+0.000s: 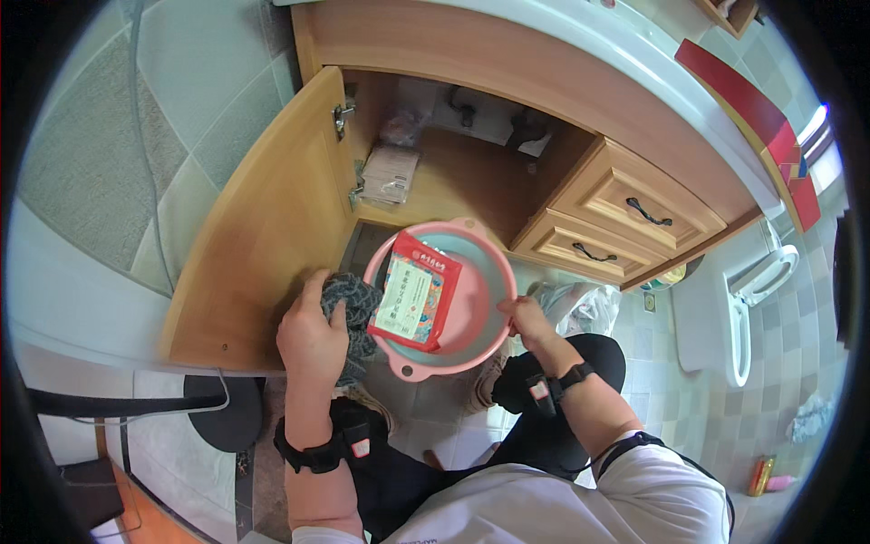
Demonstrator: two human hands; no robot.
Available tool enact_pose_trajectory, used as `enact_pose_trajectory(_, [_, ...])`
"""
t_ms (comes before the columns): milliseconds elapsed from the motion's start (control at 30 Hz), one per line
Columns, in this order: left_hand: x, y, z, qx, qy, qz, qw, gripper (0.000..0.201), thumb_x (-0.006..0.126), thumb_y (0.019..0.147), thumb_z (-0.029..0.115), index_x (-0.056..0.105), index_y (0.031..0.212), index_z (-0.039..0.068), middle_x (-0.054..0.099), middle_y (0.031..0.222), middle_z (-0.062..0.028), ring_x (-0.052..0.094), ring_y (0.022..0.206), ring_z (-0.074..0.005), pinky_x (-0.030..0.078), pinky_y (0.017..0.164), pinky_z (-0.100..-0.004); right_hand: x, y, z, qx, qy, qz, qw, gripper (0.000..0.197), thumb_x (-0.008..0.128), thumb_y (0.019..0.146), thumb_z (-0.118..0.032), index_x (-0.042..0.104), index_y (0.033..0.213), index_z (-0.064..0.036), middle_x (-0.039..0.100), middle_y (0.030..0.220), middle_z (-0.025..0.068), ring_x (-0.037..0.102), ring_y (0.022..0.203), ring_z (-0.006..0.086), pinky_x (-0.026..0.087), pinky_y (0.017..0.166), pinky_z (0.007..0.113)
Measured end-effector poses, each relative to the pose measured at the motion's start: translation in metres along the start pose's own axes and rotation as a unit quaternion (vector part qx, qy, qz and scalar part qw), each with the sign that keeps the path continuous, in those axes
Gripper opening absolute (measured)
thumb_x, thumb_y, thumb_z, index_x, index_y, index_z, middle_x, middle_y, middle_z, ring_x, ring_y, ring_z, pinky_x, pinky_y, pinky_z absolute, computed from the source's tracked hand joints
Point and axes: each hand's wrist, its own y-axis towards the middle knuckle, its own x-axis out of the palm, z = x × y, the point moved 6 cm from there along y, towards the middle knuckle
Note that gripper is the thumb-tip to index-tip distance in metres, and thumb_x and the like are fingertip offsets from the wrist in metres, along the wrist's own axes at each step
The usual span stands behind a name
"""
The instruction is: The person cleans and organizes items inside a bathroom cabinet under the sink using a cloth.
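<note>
My right hand [535, 324] grips the right rim of a round pink basin [438, 365], which is held in front of the open cabinet. A grey-blue band runs round the inside of the basin; whether it is a second basin nested there, I cannot tell. A flat red package [444, 313] with a pale label lies across the basin's left side. To the left of the basin, my left hand [313, 331] is closed round a bunched dark grey cloth [353, 304], close to the edge of the package.
The cabinet door [263, 218] swings wide on the left. Inside the cabinet [462, 177] lie a stack of flat packs [390, 172], a clear plastic bag [405, 127] and drain pipes. Drawers [634, 213] with black handles, a plastic bag [575, 306] and a toilet [707, 317] are right.
</note>
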Motion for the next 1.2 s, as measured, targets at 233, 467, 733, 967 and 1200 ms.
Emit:
enact_pose_trajectory(233, [0.005, 0.002, -0.002, -0.015, -0.019, -0.018, 1.000, 0.040, 0.067, 0.080, 0.015, 0.058, 0.119, 0.012, 0.065, 0.095, -0.0203, 0.063, 0.088, -0.0395, 0.050, 0.075, -0.0469, 0.001, 0.017, -0.037, -0.004, 0.145, 0.003, 0.989, 0.014, 0.056, 0.086, -0.013, 0.058, 0.079, -0.0011, 0.055, 0.062, 0.0067, 0.046, 0.042, 0.0167, 0.034, 0.041, 0.030])
enact_pose_trajectory(467, [0.021, 0.006, -0.005, -0.012, 0.005, -0.062, 0.998, 0.042, 0.067, 0.079, 0.015, 0.057, 0.120, 0.012, 0.066, 0.096, -0.0211, 0.062, 0.089, -0.0401, 0.050, 0.076, -0.0472, 0.043, 0.066, -0.090, -0.026, 0.287, 0.014, 0.958, 0.017, 0.055, 0.088, -0.016, 0.053, 0.075, -0.0055, 0.052, 0.062, 0.0063, 0.052, 0.048, 0.0195, 0.042, 0.046, 0.033])
enact_pose_trajectory(733, [0.045, 0.006, -0.006, -0.016, 0.006, -0.114, 0.993, 0.042, 0.067, 0.079, 0.015, 0.057, 0.120, 0.012, 0.066, 0.096, -0.0213, 0.062, 0.089, -0.0403, 0.050, 0.076, -0.0472, 0.071, 0.118, -0.138, -0.039, 0.324, 0.029, 0.945, 0.016, 0.049, 0.093, -0.019, 0.052, 0.086, -0.0055, 0.053, 0.068, 0.0050, 0.057, 0.061, 0.0181, 0.047, 0.055, 0.031])
enact_pose_trajectory(967, [0.053, 0.009, -0.002, -0.010, 0.013, -0.141, 0.990, 0.042, 0.069, 0.078, 0.016, 0.058, 0.119, 0.013, 0.065, 0.097, -0.0207, 0.061, 0.087, -0.0418, 0.049, 0.075, -0.0479, 0.070, 0.080, -0.099, -0.052, 0.318, 0.019, 0.947, 0.014, 0.051, 0.091, -0.017, 0.052, 0.083, -0.0058, 0.054, 0.064, 0.0053, 0.054, 0.054, 0.0168, 0.043, 0.049, 0.031])
enact_pose_trajectory(1200, [0.041, 0.010, 0.005, 0.016, 0.000, -0.085, 0.996, 0.044, 0.067, 0.079, 0.013, 0.057, 0.121, 0.012, 0.064, 0.098, -0.0236, 0.060, 0.091, -0.0420, 0.048, 0.078, -0.0469, 0.044, -0.021, 0.020, 0.000, 0.206, 0.058, 0.977, 0.015, 0.054, 0.087, -0.016, 0.056, 0.084, -0.0013, 0.057, 0.066, 0.0073, 0.051, 0.047, 0.0154, 0.040, 0.044, 0.029])
